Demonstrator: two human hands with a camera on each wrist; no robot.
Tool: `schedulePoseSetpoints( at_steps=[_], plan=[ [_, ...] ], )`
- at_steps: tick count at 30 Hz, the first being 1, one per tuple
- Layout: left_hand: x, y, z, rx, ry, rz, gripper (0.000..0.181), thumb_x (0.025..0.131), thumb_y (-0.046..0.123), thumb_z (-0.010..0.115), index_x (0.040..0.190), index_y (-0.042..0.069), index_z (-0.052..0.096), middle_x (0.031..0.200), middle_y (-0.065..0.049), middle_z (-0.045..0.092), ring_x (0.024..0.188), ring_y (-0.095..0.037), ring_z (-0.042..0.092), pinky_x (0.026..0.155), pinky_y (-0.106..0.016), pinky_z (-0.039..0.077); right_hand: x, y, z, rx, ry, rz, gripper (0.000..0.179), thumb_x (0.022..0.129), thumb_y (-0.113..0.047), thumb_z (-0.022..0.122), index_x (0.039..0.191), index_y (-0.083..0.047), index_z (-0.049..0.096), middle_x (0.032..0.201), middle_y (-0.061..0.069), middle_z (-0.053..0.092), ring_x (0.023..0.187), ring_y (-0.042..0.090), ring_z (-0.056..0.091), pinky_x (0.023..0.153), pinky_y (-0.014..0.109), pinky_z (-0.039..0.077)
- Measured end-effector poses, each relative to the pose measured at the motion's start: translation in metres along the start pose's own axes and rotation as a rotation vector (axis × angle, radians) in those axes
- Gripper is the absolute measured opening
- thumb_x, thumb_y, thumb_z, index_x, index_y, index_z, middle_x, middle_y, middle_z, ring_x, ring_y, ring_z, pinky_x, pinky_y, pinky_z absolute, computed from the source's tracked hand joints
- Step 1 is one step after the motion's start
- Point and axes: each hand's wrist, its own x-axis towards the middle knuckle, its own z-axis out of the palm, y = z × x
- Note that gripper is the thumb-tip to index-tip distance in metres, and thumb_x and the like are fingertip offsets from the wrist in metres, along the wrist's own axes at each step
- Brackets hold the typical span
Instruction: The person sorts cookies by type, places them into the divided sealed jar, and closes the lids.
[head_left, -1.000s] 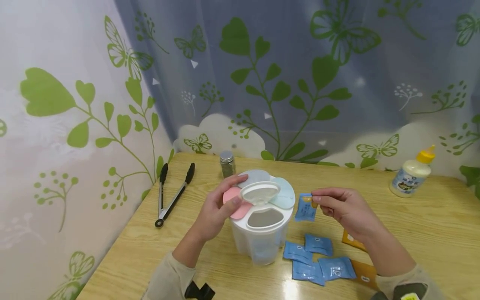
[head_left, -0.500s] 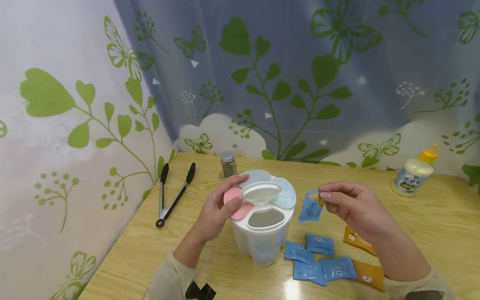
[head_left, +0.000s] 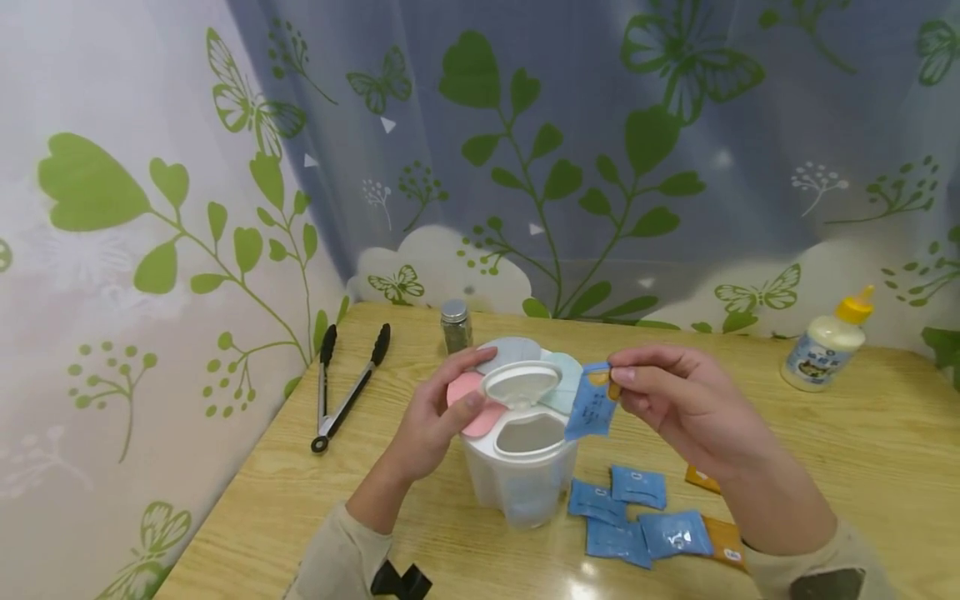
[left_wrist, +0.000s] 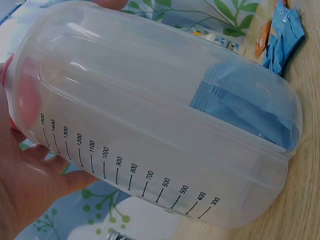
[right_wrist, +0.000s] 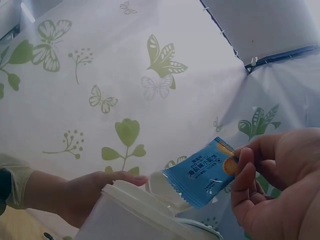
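A clear plastic storage canister (head_left: 491, 483) stands on the table, its white lid divided into pink, grey and pale green flaps. One white flap (head_left: 522, 385) is raised over an opening (head_left: 528, 435) at the near side. My left hand (head_left: 435, 417) grips the lid's left edge, thumb on the pink flap (head_left: 467, 392). My right hand (head_left: 693, 408) pinches a blue snack packet (head_left: 591, 410) by its top corner, so it hangs just right of the opening. Through the canister wall in the left wrist view, a blue packet (left_wrist: 245, 102) shows at the bottom.
Several blue packets (head_left: 637, 487) lie right of the canister, with orange packets (head_left: 723, 542) beside them. Metal tongs (head_left: 348, 408) with black tips lie on the left. A small spice jar (head_left: 455, 329) stands behind; a yellow-capped bottle (head_left: 821, 350) is at the back right.
My right hand drew the blue packet slightly right, then moved it left to the canister's opening, where it now overlaps the pale green flap. My left hand stayed on the lid.
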Motion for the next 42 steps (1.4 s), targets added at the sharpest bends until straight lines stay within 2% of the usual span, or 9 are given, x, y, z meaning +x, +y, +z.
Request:
schedulePoseSetpoints(
  at_steps=[6, 12, 19, 22, 29, 36, 42],
  plan=[
    [0.000, 0.000, 0.000, 0.006, 0.008, 0.000, 0.049, 0.100, 0.024, 0.054, 0.144, 0.003, 0.048, 0.155, -0.013, 0.041, 0.145, -0.025, 0.037, 0.107, -0.022, 0.044, 0.011, 0.004, 0.022, -0.028, 0.009, -0.023, 0.032, 0.098, 0.010, 0.050, 0.107, -0.008, 0.076, 0.099, -0.001, 0.075, 0.076, 0.007, 0.062, 0.070, 0.019, 0.053],
    [0.002, -0.001, 0.002, 0.011, -0.001, 0.019, 0.050, 0.101, 0.027, 0.054, 0.144, 0.003, 0.049, 0.155, -0.014, 0.042, 0.144, -0.025, 0.040, 0.107, -0.024, 0.045, 0.011, 0.010, 0.035, -0.110, 0.022, -0.006, 0.030, 0.096, 0.008, 0.055, 0.105, -0.011, 0.076, 0.098, -0.002, 0.073, 0.080, 0.009, 0.066, 0.074, 0.021, 0.056],
    [0.003, -0.001, 0.002, 0.016, -0.011, 0.003, 0.050, 0.101, 0.029, 0.054, 0.144, 0.003, 0.049, 0.154, -0.013, 0.044, 0.146, -0.024, 0.037, 0.109, -0.023, 0.043, 0.006, 0.020, 0.042, -0.386, 0.016, -0.043, 0.022, 0.095, 0.002, 0.062, 0.106, -0.012, 0.075, 0.099, -0.002, 0.070, 0.077, 0.010, 0.066, 0.070, 0.026, 0.057],
    [0.003, -0.001, 0.002, 0.010, -0.013, 0.001, 0.050, 0.101, 0.028, 0.055, 0.144, 0.002, 0.049, 0.154, -0.014, 0.043, 0.146, -0.027, 0.035, 0.109, -0.023, 0.042, 0.004, 0.021, 0.042, -0.419, 0.005, -0.049, 0.020, 0.095, 0.001, 0.062, 0.108, -0.007, 0.074, 0.101, 0.000, 0.071, 0.077, 0.011, 0.067, 0.070, 0.027, 0.058],
    [0.002, 0.002, 0.001, 0.011, 0.015, -0.016, 0.051, 0.099, 0.029, 0.056, 0.143, 0.003, 0.050, 0.154, -0.013, 0.044, 0.149, -0.028, 0.030, 0.112, -0.022, 0.039, -0.001, 0.019, 0.037, -0.431, 0.045, 0.039, 0.017, 0.095, -0.003, 0.063, 0.108, -0.008, 0.074, 0.112, 0.001, 0.071, 0.079, 0.011, 0.069, 0.072, 0.028, 0.059],
    [0.001, 0.000, 0.000, 0.016, 0.020, -0.014, 0.052, 0.099, 0.029, 0.056, 0.142, 0.001, 0.050, 0.152, -0.015, 0.046, 0.149, -0.028, 0.029, 0.113, -0.023, 0.037, -0.005, 0.023, 0.025, -0.408, -0.007, 0.004, 0.027, 0.097, 0.002, 0.058, 0.118, -0.008, 0.071, 0.111, 0.001, 0.073, 0.078, 0.010, 0.068, 0.071, 0.030, 0.059],
    [0.001, 0.000, 0.001, 0.015, 0.028, -0.002, 0.051, 0.099, 0.026, 0.056, 0.142, 0.000, 0.050, 0.152, -0.016, 0.046, 0.149, -0.028, 0.030, 0.113, -0.023, 0.037, -0.012, 0.020, 0.012, -0.450, 0.013, 0.028, 0.028, 0.097, 0.002, 0.057, 0.119, -0.010, 0.070, 0.113, -0.002, 0.073, 0.078, 0.009, 0.067, 0.072, 0.030, 0.059]
  ],
)
